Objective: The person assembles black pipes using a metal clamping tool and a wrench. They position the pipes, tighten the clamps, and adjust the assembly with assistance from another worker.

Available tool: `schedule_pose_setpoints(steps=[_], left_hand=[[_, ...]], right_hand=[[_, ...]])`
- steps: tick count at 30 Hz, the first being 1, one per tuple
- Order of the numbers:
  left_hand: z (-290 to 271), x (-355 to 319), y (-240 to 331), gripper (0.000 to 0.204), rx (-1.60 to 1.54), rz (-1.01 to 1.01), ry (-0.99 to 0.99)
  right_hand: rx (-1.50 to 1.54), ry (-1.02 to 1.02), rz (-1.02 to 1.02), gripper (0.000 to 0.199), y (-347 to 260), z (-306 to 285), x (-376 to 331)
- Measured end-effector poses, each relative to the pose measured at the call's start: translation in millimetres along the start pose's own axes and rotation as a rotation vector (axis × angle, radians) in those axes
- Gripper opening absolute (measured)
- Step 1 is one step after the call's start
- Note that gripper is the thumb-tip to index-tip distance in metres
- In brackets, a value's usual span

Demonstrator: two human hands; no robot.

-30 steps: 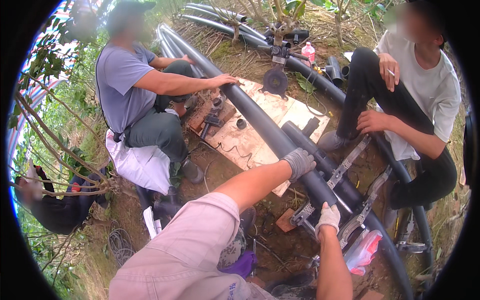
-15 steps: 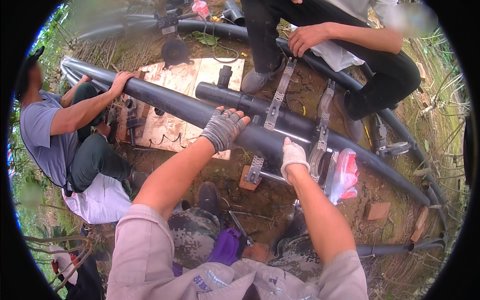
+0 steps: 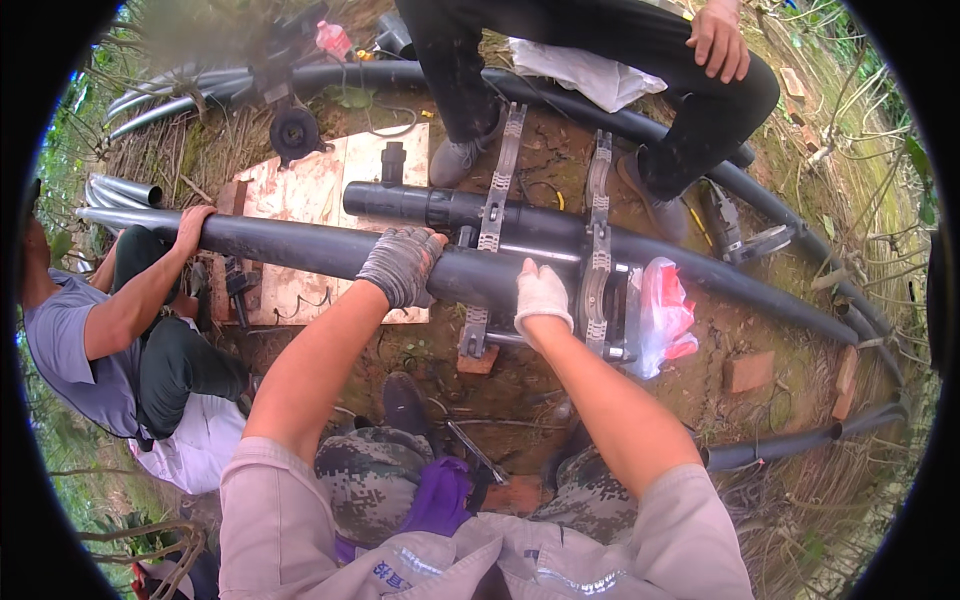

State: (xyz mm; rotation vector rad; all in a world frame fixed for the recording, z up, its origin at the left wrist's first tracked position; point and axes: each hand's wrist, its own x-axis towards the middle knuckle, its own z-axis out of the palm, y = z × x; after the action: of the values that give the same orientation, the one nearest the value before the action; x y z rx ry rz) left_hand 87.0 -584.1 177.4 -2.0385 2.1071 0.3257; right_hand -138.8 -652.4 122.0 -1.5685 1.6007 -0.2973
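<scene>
Pipe turned flatter in view | 2 hands grasping (right hand by right end)

Soft, even daylight fills the view, leaving only faint shadows on the ground. At 10 o'clock the wooden board reflects it strongly and looks pale, while the dark trousers at 12 o'clock sink toward black. A dull sheen runs along the black pipe from the middle toward 9 o'clock, and the plastic bag at 3 o'clock catches a gloss. Between 10 and 11 o'clock a milky smear veils the scene. Bluish fringing lines the fisheye rim near 10 o'clock, with blackness outside. The centre looks fairly sharp.
</scene>
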Motion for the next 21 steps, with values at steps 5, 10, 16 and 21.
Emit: schedule_pose_setpoints(steps=[5, 10, 16, 21], left_hand=[[9.4, 20.7, 13.1, 0.088, -0.002, 0.04, 0.027], [-3.0, 23.2, 13.0, 0.092, -0.044, 0.02, -0.093], [9.1, 20.6, -14.6, 0.094, -0.055, 0.007, -0.109], [10.6, 26.1, -23.4, 0.099, -0.082, 0.014, -0.148]], right_hand=[[0.107, -0.03, 0.098, 0.06, 32.8, -5.1, 22.4], [0.172, -0.043, 0.128, 0.057, 6.9, -11.6, 9.9], [0.099, -0.12, 0.167, 0.055, -13.2, -0.7, 2.4], [0.088, -0.151, 0.156, 0.058, -7.3, 4.3, 10.7]])
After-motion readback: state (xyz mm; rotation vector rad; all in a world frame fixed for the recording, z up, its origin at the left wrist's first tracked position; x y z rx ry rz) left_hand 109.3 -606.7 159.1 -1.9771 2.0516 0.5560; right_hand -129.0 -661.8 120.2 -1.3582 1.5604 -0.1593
